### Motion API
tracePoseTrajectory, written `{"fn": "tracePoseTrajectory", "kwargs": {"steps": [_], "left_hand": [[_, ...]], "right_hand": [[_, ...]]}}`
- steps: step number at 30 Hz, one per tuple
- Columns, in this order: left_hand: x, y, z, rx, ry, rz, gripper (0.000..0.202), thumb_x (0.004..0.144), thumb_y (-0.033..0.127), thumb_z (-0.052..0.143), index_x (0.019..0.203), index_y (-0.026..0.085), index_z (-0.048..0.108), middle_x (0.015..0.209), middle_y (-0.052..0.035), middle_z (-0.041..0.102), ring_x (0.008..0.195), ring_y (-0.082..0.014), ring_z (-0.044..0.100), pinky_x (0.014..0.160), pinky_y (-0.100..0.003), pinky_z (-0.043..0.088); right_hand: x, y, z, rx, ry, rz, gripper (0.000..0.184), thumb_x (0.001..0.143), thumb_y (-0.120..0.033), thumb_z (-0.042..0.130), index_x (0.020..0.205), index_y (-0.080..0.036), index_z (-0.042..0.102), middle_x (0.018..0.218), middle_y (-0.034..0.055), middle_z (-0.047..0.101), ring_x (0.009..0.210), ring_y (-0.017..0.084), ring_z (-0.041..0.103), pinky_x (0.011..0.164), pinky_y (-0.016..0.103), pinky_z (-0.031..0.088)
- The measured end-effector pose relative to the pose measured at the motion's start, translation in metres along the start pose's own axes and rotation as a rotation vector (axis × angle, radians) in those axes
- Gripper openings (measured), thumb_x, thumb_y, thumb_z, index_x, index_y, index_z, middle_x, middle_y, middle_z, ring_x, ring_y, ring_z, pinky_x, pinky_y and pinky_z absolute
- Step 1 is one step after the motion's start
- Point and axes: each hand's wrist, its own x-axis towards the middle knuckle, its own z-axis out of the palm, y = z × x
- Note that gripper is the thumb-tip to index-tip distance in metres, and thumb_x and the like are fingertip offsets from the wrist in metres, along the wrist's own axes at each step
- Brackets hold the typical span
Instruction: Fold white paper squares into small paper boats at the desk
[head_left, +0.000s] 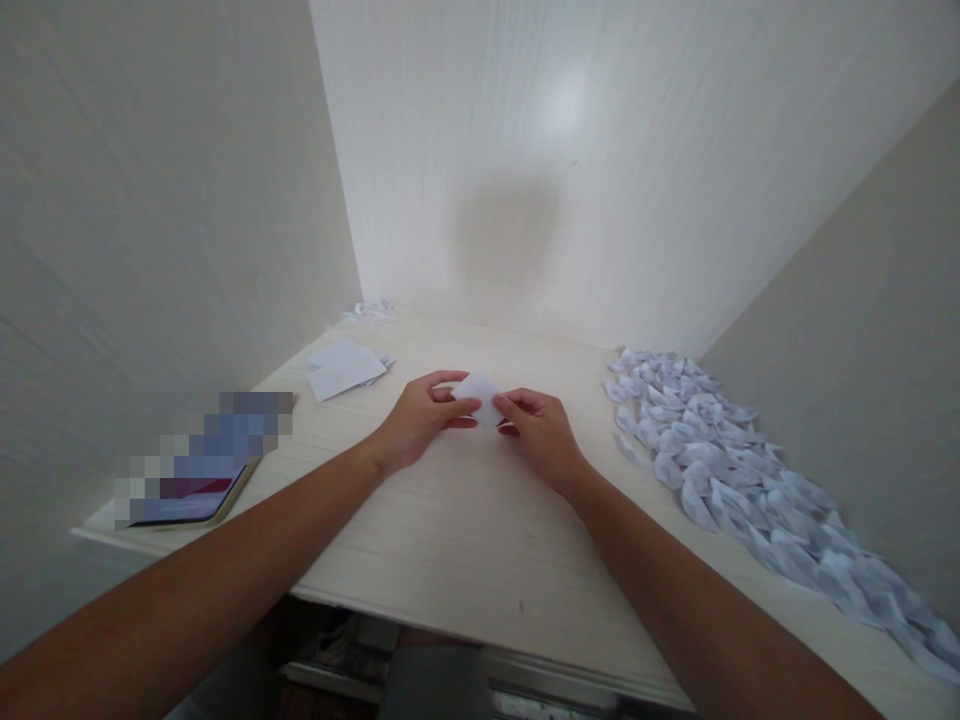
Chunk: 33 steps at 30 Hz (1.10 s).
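Observation:
A small white piece of paper (480, 388) is held up over the middle of the table. My left hand (421, 415) pinches its left edge between thumb and fingers. On the other side, my right hand (541, 430) grips the lower right edge with thumb and fingertips. Part of the paper is covered by my fingers, so I cannot tell exactly how it is folded. A stack of flat white paper sheets (345, 370) lies to the left, beyond my left hand.
Many folded white paper pieces (712, 450) spread along the right wall. Thin white paper scraps (375, 310) sit in the far left corner. A phone (202, 500), partly blurred out, lies at the table's left edge. Walls enclose the table (450, 530) on three sides.

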Motion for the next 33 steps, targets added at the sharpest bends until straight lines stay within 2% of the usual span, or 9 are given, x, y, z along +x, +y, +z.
{"fn": "tracePoseTrajectory", "kwargs": {"steps": [4, 9, 15, 17, 20, 24, 27, 31, 33], "left_hand": [[0.000, 0.001, 0.003, -0.017, 0.067, 0.000, 0.063, 0.058, 0.022, 0.093, 0.112, 0.011, 0.063, 0.086, -0.0101, 0.077, 0.071, -0.0189, 0.073, 0.068, -0.031, 0.062], [-0.001, 0.008, -0.004, 0.104, 0.028, -0.014, 0.066, 0.057, 0.024, 0.094, 0.114, 0.008, 0.065, 0.076, -0.0096, 0.076, 0.066, -0.0181, 0.072, 0.063, -0.028, 0.060], [-0.002, 0.013, -0.003, -0.010, 0.128, -0.013, 0.068, 0.059, 0.025, 0.092, 0.119, 0.008, 0.065, 0.078, -0.0074, 0.075, 0.066, -0.0154, 0.070, 0.067, -0.030, 0.061], [-0.002, 0.013, -0.002, -0.035, 0.138, 0.006, 0.070, 0.059, 0.026, 0.092, 0.121, 0.008, 0.065, 0.074, -0.0042, 0.073, 0.066, -0.0145, 0.069, 0.069, -0.031, 0.061], [-0.003, 0.014, -0.001, -0.038, 0.126, 0.041, 0.068, 0.059, 0.025, 0.092, 0.120, 0.008, 0.068, 0.068, 0.0015, 0.068, 0.065, -0.0120, 0.066, 0.074, -0.032, 0.061], [-0.009, 0.018, 0.002, 0.037, 0.051, 0.028, 0.066, 0.060, 0.025, 0.092, 0.120, 0.010, 0.070, 0.066, 0.0035, 0.066, 0.064, -0.0106, 0.064, 0.073, -0.032, 0.061], [-0.013, 0.020, 0.005, 0.088, -0.009, 0.002, 0.064, 0.059, 0.027, 0.092, 0.117, 0.008, 0.071, 0.067, 0.0014, 0.068, 0.064, -0.0125, 0.066, 0.069, -0.032, 0.061], [-0.015, 0.019, 0.009, 0.082, -0.002, 0.004, 0.070, 0.059, 0.027, 0.092, 0.122, 0.008, 0.067, 0.075, -0.0032, 0.074, 0.071, -0.0164, 0.070, 0.069, -0.033, 0.062], [-0.015, 0.018, 0.009, 0.090, -0.003, -0.003, 0.069, 0.058, 0.027, 0.093, 0.119, 0.006, 0.068, 0.073, -0.0040, 0.074, 0.068, -0.0166, 0.070, 0.069, -0.033, 0.062]], "right_hand": [[0.000, 0.000, 0.000, 0.039, -0.005, 0.035, 0.026, 0.075, -0.044, 0.073, 0.075, -0.018, 0.074, 0.074, 0.0037, 0.071, 0.069, 0.014, 0.062, 0.066, 0.028, 0.049], [0.003, 0.000, -0.005, -0.034, -0.091, 0.036, 0.023, 0.074, -0.041, 0.074, 0.073, -0.018, 0.074, 0.071, 0.0035, 0.071, 0.065, 0.014, 0.061, 0.060, 0.026, 0.045], [0.004, 0.003, -0.006, -0.040, -0.018, 0.024, 0.023, 0.074, -0.041, 0.073, 0.073, -0.018, 0.075, 0.071, 0.0037, 0.072, 0.064, 0.014, 0.060, 0.060, 0.027, 0.042], [0.005, 0.004, -0.006, -0.049, -0.027, 0.027, 0.023, 0.074, -0.041, 0.074, 0.073, -0.018, 0.075, 0.071, 0.0038, 0.072, 0.065, 0.014, 0.059, 0.061, 0.027, 0.042], [0.004, 0.003, -0.005, -0.023, -0.069, 0.020, 0.023, 0.074, -0.041, 0.075, 0.075, -0.018, 0.075, 0.072, 0.0024, 0.071, 0.064, 0.013, 0.057, 0.063, 0.027, 0.041], [0.000, -0.002, -0.001, 0.064, -0.084, -0.005, 0.026, 0.074, -0.045, 0.076, 0.080, -0.019, 0.074, 0.077, 0.0008, 0.070, 0.067, 0.013, 0.057, 0.066, 0.028, 0.042], [-0.001, -0.003, 0.000, 0.049, -0.052, -0.027, 0.029, 0.075, -0.046, 0.076, 0.072, -0.018, 0.072, 0.070, 0.0002, 0.066, 0.065, 0.013, 0.055, 0.065, 0.028, 0.042], [0.000, -0.003, -0.001, 0.073, 0.027, -0.044, 0.029, 0.075, -0.046, 0.076, 0.072, -0.018, 0.072, 0.068, 0.0003, 0.065, 0.064, 0.013, 0.053, 0.065, 0.029, 0.041], [-0.001, -0.002, -0.001, 0.090, 0.048, -0.039, 0.029, 0.074, -0.047, 0.076, 0.071, -0.018, 0.072, 0.068, 0.0002, 0.065, 0.064, 0.013, 0.053, 0.065, 0.029, 0.042]]}}
